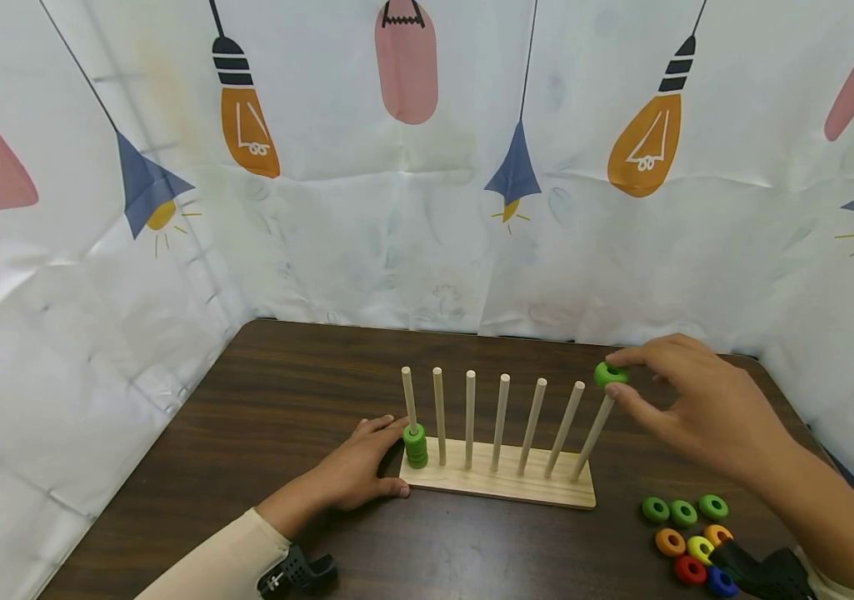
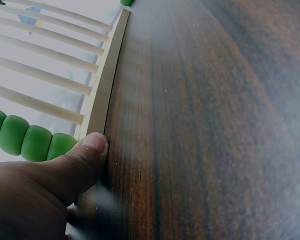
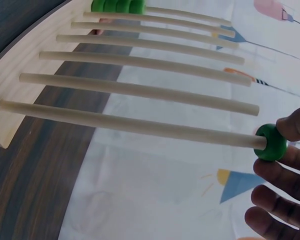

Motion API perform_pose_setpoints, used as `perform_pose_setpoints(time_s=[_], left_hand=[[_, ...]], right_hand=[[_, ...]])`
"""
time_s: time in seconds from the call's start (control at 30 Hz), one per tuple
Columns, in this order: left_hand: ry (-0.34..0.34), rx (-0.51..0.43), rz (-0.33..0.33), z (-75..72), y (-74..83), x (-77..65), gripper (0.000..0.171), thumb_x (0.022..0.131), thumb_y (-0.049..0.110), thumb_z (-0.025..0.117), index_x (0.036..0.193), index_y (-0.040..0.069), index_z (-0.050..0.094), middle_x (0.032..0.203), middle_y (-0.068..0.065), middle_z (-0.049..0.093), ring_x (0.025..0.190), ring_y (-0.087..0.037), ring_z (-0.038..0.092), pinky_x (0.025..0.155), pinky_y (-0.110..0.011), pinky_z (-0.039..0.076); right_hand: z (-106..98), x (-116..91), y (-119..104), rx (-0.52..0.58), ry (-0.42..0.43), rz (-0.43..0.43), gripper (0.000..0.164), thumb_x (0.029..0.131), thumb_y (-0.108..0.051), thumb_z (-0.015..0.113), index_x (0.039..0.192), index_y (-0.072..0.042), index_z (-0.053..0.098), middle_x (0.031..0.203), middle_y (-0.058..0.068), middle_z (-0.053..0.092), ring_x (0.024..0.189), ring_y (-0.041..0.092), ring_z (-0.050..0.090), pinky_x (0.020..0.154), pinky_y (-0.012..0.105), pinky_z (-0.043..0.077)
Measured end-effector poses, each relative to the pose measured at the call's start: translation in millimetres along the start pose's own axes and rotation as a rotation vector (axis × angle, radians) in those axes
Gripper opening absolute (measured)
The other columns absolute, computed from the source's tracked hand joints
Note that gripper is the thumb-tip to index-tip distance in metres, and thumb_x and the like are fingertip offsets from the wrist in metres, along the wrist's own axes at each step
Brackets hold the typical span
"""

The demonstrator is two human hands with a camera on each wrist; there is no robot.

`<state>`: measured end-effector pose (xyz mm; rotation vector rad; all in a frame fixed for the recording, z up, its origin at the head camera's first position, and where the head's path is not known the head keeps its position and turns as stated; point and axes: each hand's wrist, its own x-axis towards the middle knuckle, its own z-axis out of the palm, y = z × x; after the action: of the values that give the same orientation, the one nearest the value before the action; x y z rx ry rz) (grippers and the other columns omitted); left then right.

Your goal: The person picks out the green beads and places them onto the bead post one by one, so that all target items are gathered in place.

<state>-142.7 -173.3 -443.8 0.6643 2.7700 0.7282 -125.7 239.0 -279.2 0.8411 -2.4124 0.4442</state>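
The peg board stands on the surface. A stack of rings sits around its leftmost peg, at the bottom. The left grip touches the board's left end. Above its right end, the right grip holds a single ring at the tip of the rightmost peg. Loose rings lie to the board's front right; a cloth hangs behind it.
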Motion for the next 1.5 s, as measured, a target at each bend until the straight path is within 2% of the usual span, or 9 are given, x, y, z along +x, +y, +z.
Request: perform_pose_setpoints(time_s=[0.33,0.73,0.93,1.17,1.5], left_hand=[[0.004,0.002,0.004,-0.6,1.1,-0.2,0.092,0.087,0.042,0.082,0.159,0.008,0.038,0.161,-0.013,0.038,0.151,-0.04,0.025,0.119,-0.065,0.021],[-0.001,0.006,0.004,-1.7,2.7,-0.3,0.091,0.087,0.042,0.082,0.159,0.007,0.038,0.161,-0.013,0.038,0.151,-0.04,0.025,0.119,-0.064,0.021],[0.005,0.007,0.014,-1.9,2.8,-0.5,0.091,0.087,0.041,0.082,0.158,0.007,0.038,0.16,-0.012,0.039,0.151,-0.039,0.025,0.12,-0.063,0.019],[0.0,0.009,0.007,-1.1,2.0,-0.6,0.091,0.087,0.043,0.082,0.159,0.008,0.037,0.161,-0.012,0.038,0.151,-0.04,0.025,0.118,-0.065,0.022],[0.006,0.008,0.024,-1.9,2.2,-0.4,0.091,0.087,0.041,0.082,0.159,0.006,0.038,0.161,-0.011,0.039,0.151,-0.039,0.025,0.12,-0.063,0.018]], right_hand=[[2.7,4.4,-6.3,0.018,-0.004,-0.013,0.038,0.078,-0.015,0.088,0.112,-0.022,0.073,0.109,-0.012,0.072,0.099,0.014,0.065,0.077,0.019,0.047],[6.6,9.0,-12.0,0.047,0.009,-0.039,0.038,0.078,-0.013,0.087,0.112,-0.023,0.073,0.11,-0.012,0.072,0.099,0.012,0.064,0.078,0.017,0.047],[8.7,11.8,-14.9,0.053,0.021,-0.058,0.036,0.079,-0.014,0.086,0.112,-0.022,0.073,0.11,-0.011,0.072,0.095,0.01,0.064,0.077,0.016,0.047],[11.2,15.8,-17.3,0.064,0.024,-0.076,0.036,0.079,-0.015,0.085,0.112,-0.021,0.073,0.109,-0.012,0.071,0.091,0.007,0.063,0.074,0.014,0.047],[15.2,21.1,-22.2,0.078,0.005,-0.083,0.033,0.081,-0.016,0.084,0.112,-0.02,0.073,0.11,-0.012,0.071,0.092,0.008,0.062,0.067,0.028,0.054]])
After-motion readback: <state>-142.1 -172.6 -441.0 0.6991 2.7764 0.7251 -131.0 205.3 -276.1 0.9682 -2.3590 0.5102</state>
